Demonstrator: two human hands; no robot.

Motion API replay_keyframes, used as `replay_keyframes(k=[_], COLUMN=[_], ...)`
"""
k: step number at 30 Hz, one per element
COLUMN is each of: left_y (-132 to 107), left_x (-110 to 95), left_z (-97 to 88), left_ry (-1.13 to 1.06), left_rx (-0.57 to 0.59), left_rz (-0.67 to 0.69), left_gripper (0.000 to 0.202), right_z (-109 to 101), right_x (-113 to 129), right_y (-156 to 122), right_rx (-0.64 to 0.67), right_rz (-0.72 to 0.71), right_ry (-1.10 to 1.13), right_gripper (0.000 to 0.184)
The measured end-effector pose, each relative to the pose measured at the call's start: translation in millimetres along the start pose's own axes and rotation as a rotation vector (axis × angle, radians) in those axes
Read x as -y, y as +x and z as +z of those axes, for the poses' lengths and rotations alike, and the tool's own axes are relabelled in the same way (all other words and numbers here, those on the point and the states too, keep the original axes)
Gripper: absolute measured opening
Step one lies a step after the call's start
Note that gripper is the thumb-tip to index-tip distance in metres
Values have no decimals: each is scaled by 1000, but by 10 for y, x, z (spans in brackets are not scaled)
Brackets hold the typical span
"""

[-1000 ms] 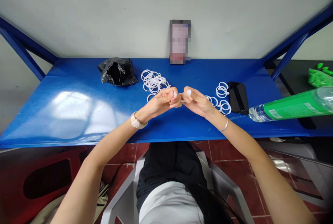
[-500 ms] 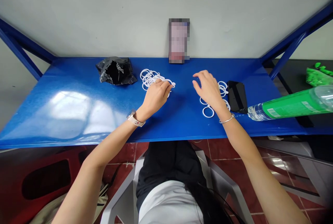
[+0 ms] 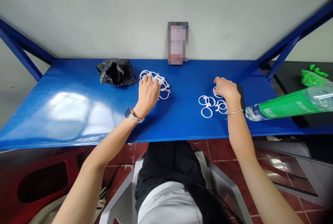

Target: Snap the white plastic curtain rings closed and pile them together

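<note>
My left hand (image 3: 148, 92) rests on a heap of white plastic rings (image 3: 164, 93) at mid-table. Its fingers are bent downward and slightly apart, and their tips are hidden among the rings. At the right, my right hand (image 3: 225, 88) is closed, with its fingers bent down over a white ring (image 3: 218, 92); the fingertips are mostly out of sight. Several more white rings (image 3: 206, 112) lie on the blue table just left of and below that hand, some overlapping. Small tabs or clasps show on the rings.
A crumpled black plastic bag (image 3: 116, 72), its mouth open, sits left of the heap. A phone (image 3: 178, 43) leans on the wall. Under my right wrist lies a black phone-like slab (image 3: 239, 93). A green-labelled bottle (image 3: 288, 104) juts in from the right. The table (image 3: 179, 123) is blue.
My left hand has drawn back left onto the heap, from a ring at its right edge. My right hand has moved right, and its spread fingers have closed over a ring.
</note>
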State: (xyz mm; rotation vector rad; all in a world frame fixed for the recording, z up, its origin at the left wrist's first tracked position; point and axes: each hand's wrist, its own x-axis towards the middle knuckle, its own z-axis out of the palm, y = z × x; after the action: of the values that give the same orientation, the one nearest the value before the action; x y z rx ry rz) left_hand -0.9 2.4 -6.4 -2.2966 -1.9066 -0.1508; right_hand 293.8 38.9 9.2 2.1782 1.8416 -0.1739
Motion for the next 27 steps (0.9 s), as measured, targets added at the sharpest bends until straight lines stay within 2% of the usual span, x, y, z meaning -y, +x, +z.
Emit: replay_keyframes(k=[6,13,18,22,25,27], left_y=[-15,-29,-48,-35,-8,-4], left_x=[-29,-51,-62,-38,-26,-42], left_z=[-51,-59,-55,4,58,80], left_ry=[-18,-11,-29,-50,-92,-154], left_rx=[37,8,-46,-104,-221,-295], left_rz=[-12,-12,-14,10,115,276], left_gripper=[29,30,28,25,21,19], right_z=[3,-1,-2,-15,-16,0], right_x=[184,318,405,444,448,466], right_y=[-103,-212,-260,-285,-293,-296], right_rx=[-25,59,135,158,121,80], right_rz=[-211,-433,-644,-696,-675,-636], right_ry=[32,100,286,479,674,824], right_gripper=[48,40,22,13,16,17])
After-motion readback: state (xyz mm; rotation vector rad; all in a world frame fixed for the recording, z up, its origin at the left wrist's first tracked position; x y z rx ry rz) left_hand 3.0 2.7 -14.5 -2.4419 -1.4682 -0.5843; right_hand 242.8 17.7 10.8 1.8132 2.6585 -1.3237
